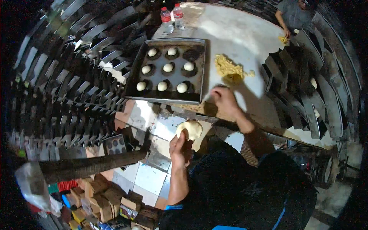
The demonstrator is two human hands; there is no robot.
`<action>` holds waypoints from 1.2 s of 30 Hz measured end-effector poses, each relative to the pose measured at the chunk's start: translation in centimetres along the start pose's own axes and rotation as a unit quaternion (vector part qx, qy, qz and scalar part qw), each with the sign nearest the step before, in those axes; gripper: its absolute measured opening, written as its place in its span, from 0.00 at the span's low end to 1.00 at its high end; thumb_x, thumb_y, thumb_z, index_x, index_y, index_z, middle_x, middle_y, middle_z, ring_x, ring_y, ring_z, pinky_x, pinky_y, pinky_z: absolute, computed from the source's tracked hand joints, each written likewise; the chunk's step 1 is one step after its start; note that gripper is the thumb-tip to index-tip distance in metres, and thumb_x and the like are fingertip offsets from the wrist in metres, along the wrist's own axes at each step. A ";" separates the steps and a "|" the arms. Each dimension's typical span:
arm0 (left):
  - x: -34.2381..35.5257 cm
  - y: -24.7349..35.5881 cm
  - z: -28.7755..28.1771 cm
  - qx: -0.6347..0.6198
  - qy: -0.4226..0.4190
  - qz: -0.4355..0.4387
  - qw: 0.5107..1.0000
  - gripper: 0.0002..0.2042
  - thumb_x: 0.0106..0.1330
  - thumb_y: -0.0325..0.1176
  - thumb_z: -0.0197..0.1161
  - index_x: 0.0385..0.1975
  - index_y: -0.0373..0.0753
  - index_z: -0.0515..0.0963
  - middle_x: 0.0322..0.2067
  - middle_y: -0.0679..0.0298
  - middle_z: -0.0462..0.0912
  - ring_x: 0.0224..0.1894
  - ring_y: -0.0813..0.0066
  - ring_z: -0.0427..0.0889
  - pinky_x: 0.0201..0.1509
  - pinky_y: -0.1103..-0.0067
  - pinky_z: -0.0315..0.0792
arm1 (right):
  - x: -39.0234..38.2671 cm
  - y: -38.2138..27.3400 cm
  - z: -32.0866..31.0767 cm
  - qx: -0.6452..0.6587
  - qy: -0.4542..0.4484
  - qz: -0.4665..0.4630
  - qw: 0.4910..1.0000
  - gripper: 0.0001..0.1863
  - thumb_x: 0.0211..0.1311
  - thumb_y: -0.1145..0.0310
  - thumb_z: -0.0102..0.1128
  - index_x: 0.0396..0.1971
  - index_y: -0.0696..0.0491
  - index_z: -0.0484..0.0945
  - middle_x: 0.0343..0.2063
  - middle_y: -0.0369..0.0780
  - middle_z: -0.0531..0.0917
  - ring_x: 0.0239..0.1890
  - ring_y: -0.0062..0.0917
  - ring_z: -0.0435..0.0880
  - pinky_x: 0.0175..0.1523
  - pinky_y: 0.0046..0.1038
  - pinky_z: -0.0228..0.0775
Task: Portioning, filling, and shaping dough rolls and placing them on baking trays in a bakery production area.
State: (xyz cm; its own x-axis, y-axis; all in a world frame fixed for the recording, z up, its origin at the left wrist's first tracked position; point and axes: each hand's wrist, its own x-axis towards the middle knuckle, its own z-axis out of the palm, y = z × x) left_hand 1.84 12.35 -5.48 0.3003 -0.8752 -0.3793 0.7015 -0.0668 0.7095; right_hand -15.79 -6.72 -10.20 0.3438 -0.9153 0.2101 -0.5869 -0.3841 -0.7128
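Note:
My left hand (178, 148) is closed on a flattened round of pale dough (193, 128), its thumb pressed on the dough's near side. The round is held up in front of me, over the tiled floor. My right hand (225, 100) reaches over the table's near edge, between the baking tray and a heap of yellow crumbly filling (227, 67). Its fingers are smeared, so I cannot make out whether they hold anything. On the dark metal baking tray (201, 100) sit several round white dough balls (168, 68) in rows, with one dark spot bare at the far right corner.
Two red-capped plastic bottles (166, 23) stand behind the tray on the pale table (245, 28). Stacked metal trays (295, 80) rise at the right, and more racks (73, 103) line the left. Another person (293, 17) works at the far right. Cardboard boxes (101, 197) lie at lower left.

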 end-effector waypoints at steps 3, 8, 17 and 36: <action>2.9 1.8 0.5 0.072 -0.066 0.083 0.992 0.14 0.64 0.37 0.60 0.41 0.31 0.77 0.37 0.60 0.81 0.37 0.74 0.79 0.45 0.77 0.72 | 2.8 10.1 -3.4 -0.064 0.019 0.011 0.998 0.09 0.52 0.82 0.54 0.33 0.57 0.80 0.25 0.41 0.80 0.26 0.25 0.78 0.35 0.29 0.70; 9.0 2.2 5.5 0.114 -0.059 0.022 0.992 0.13 0.65 0.33 0.58 0.44 0.30 0.76 0.40 0.61 0.80 0.42 0.74 0.78 0.49 0.77 0.70 | 7.6 21.9 -6.7 0.049 0.119 0.042 0.991 0.14 0.53 0.78 0.59 0.42 0.59 0.78 0.36 0.45 0.82 0.33 0.26 0.82 0.39 0.30 0.74; 17.8 -2.0 14.4 0.114 -0.120 -0.013 0.986 0.19 0.69 0.35 0.53 0.57 0.34 0.67 0.50 0.63 0.74 0.46 0.77 0.74 0.49 0.78 0.69 | 10.6 22.3 -7.8 -0.173 0.111 -0.031 0.978 0.11 0.56 0.66 0.59 0.35 0.56 0.78 0.23 0.47 0.79 0.25 0.38 0.80 0.28 0.34 0.70; 22.0 -5.2 15.3 0.363 -0.125 0.069 0.921 0.14 0.67 0.39 0.56 0.42 0.34 0.79 0.33 0.69 0.80 0.37 0.82 0.75 0.44 0.83 0.66 | 8.6 14.2 -9.5 0.387 0.045 0.040 0.920 0.15 0.63 0.66 0.54 0.46 0.56 0.76 0.42 0.41 0.81 0.39 0.29 0.82 0.45 0.32 0.73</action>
State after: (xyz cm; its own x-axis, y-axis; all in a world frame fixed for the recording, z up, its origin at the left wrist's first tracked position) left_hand -5.04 -13.89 -8.41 0.1333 -0.9761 -0.1717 0.0239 -0.1701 0.9851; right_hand -28.17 -21.25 -12.16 0.2391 -0.9568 0.1654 0.1012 -0.1449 -0.9843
